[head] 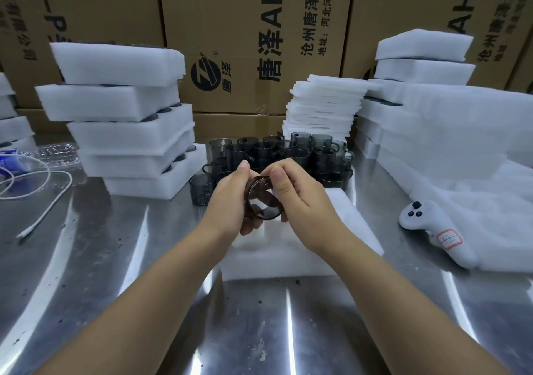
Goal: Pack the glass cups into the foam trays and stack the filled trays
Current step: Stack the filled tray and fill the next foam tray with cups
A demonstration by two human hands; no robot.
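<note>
Both hands hold one smoky grey glass cup (264,203) tipped on its side above a white foam tray (277,262) in the table's middle. My left hand (232,201) curls round the cup's left side and underside. My right hand (300,198) grips its right side, thumb on the rim. Behind them stands a heap of several more dark glass cups (277,155). At the back left rises a stack of filled foam trays (127,117) with dark cup tops showing in the slots.
The steel table (115,273) carries a white cable (43,201) at the left and a white game-style controller (438,230) at the right. Thin foam sheets (326,106) and more foam trays (427,65) stand behind; cardboard boxes (253,28) wall the back.
</note>
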